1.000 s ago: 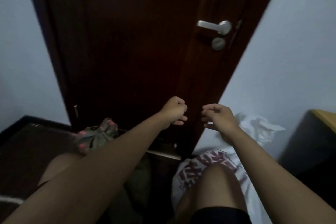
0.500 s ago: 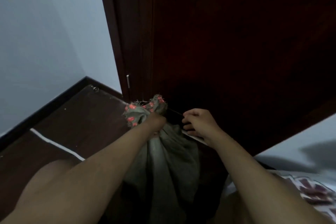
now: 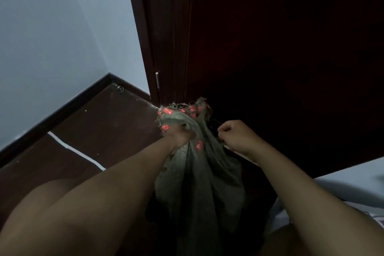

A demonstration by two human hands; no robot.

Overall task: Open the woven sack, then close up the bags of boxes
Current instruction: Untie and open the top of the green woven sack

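- Woven sack [image 3: 199,174]: grey-green, red marks near its frayed mouth; lower body lost in shadow between the person's legs, base cut off by the frame edge. Contents not visible.
- Cord [image 3: 216,121]: thin dark line running from the sack's neck to the right hand; barely readable against the dark door, and its knot, if any, cannot be made out.
- Pale printed fabric [image 3: 374,217]: lower right corner, mostly out of frame; kind not determinable.
- Door [image 3: 280,48]: dark red-brown wood, directly behind the sack, with frame and hinge at its left.
- Wall [image 3: 62,37]: pale blue-grey, dark skirting along its foot.
- Floor [image 3: 99,127]: dark wood, crossed by a white strip.
- Left hand [image 3: 179,136]: fingers curled round the gathered neck of the sack, just under the frayed mouth; fingertips buried in the folds.
- Right hand [image 3: 236,138]: just right of the neck, fingers closed, pinching the cord.
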